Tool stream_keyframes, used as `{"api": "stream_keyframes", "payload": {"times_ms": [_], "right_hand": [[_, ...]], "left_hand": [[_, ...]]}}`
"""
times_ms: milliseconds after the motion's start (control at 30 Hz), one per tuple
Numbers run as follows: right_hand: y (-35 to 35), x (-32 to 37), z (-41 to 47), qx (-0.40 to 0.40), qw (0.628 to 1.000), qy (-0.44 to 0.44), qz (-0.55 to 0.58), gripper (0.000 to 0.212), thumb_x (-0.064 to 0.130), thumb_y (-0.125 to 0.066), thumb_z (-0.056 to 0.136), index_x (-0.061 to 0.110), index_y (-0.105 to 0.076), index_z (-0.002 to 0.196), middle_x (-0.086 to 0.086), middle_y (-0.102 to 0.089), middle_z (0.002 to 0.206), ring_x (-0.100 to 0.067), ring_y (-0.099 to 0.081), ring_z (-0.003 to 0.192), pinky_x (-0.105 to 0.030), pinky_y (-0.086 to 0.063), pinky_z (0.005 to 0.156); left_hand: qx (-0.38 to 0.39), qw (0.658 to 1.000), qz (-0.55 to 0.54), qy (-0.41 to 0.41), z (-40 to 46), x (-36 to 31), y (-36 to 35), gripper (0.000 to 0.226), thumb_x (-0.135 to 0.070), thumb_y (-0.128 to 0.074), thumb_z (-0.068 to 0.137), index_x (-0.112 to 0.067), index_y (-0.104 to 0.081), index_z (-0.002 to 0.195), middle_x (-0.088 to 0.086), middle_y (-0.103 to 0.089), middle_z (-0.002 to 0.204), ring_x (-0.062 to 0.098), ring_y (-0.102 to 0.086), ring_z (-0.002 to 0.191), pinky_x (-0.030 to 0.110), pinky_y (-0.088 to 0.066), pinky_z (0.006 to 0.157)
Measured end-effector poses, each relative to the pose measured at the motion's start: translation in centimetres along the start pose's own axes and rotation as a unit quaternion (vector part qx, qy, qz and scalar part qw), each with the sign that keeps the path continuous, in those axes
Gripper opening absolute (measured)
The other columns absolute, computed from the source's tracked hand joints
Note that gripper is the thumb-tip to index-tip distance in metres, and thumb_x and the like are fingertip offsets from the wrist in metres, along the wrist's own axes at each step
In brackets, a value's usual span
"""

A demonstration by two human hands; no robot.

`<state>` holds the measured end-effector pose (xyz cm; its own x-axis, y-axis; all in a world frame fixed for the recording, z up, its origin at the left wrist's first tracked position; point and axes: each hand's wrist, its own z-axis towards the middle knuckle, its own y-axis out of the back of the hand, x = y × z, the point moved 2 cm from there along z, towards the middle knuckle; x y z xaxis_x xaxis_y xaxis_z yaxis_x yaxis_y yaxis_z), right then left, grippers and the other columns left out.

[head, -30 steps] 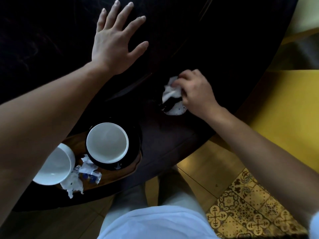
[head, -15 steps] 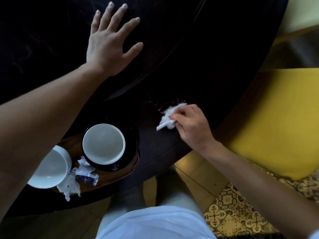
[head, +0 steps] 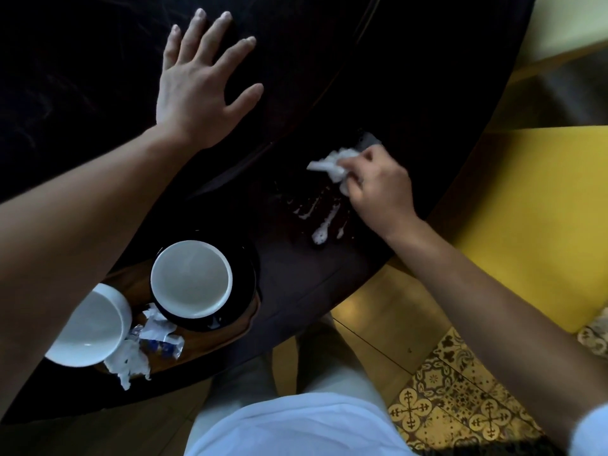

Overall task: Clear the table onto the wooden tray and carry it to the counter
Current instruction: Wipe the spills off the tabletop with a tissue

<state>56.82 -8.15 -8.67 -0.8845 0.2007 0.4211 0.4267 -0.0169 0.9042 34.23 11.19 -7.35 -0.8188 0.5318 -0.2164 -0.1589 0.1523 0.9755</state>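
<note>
The dark, glossy round table (head: pixel 329 77) fills most of the view, its curved rim running from lower left up to the upper right, with yellow and patterned floor tiles (head: pixel 460 406) beyond the edge. The left hand (head: pixel 200 90) lies flat on the tabletop with palm down and all five fingers (head: pixel 197 37) spread wide, gripping nothing. Well behind that hand's wrist, toward the near edge of the table and partly hidden under the left forearm, sits the brown wooden tray (head: pixel 230 327). On the tray, a round black saucer (head: pixel 243 291) carries a white ceramic cup (head: pixel 191 279), mouth up and looking empty; just to its left a second white ceramic cup (head: pixel 88 330) rests partly under the forearm. Between and below the two cups lie crumpled white paper scraps (head: pixel 128 360) and a small torn wrapper with blue print (head: pixel 161 340), touching the second cup's side. The right hand (head: pixel 378 189) is at the table's right edge with its fingers curled closed around a crumpled white paper napkin (head: pixel 332 162), which sticks out past the fingertips to the left and is pressed against the tabletop. Just below those closed fingers, between them and the table's edge, thin streaks of a pale white spill (head: pixel 320 225) smear the dark surface, ending in a small speckled blob. The napkin and the tray are well apart.
</note>
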Motion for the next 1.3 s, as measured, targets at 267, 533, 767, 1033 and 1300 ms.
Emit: {"api": "stream_keyframes", "payload": {"times_ms": [267,533,767,1033,1300], "right_hand": [[1.7,0.4,-0.9,-0.061,0.997,-0.016,0.041,0.029,0.017,-0.057,0.086,0.018,-0.076,0.108,-0.011,-0.064,0.099,-0.030,-0.066,0.087,-0.038,-0.055,0.075],[1.2,-3.2,4.3,-0.057,0.994,-0.079,-0.045,0.036,0.020,-0.051,0.093,0.019,-0.071,0.123,-0.012,-0.062,0.109,-0.032,-0.060,0.101,-0.042,-0.052,0.082],[-1.6,1.6,-4.3,0.015,0.999,0.033,-0.014,0.031,0.020,-0.055,0.090,0.019,-0.073,0.116,-0.006,-0.063,0.102,-0.026,-0.060,0.090,-0.038,-0.054,0.069],[3.7,-4.8,4.2,-0.143,0.983,-0.116,0.027,0.031,0.010,-0.054,0.084,0.010,-0.076,0.106,-0.016,-0.068,0.104,-0.035,-0.067,0.093,-0.038,-0.051,0.081],[2.0,-4.9,7.4,-0.083,0.991,-0.094,-0.047,0.032,0.010,-0.055,0.092,0.013,-0.073,0.119,-0.010,-0.063,0.118,-0.032,-0.058,0.106,-0.034,-0.047,0.088]], "left_hand": [[-0.005,1.000,0.002,-0.002,0.1,0.0,-0.1,0.065,-0.066,-0.036,0.102,-0.035,-0.034,0.159,0.001,-0.017,0.173,0.028,-0.005,0.161,0.051,-0.001,0.129],[-0.004,1.000,-0.001,-0.001,0.0,0.1,-0.1,0.065,-0.066,-0.037,0.102,-0.035,-0.034,0.158,0.000,-0.017,0.173,0.027,-0.005,0.161,0.051,-0.001,0.129],[-0.002,1.000,-0.006,0.000,0.1,-0.1,0.1,0.065,-0.066,-0.037,0.101,-0.036,-0.034,0.158,0.000,-0.016,0.173,0.028,-0.004,0.161,0.052,-0.002,0.129],[-0.009,1.000,-0.012,-0.001,0.0,0.2,-0.2,0.064,-0.065,-0.040,0.102,-0.036,-0.035,0.158,-0.001,-0.016,0.173,0.026,-0.004,0.161,0.051,-0.002,0.129],[-0.013,1.000,-0.013,-0.002,0.1,0.3,-0.4,0.064,-0.066,-0.041,0.101,-0.037,-0.035,0.158,-0.002,-0.017,0.173,0.025,-0.004,0.161,0.051,-0.003,0.129]]}}
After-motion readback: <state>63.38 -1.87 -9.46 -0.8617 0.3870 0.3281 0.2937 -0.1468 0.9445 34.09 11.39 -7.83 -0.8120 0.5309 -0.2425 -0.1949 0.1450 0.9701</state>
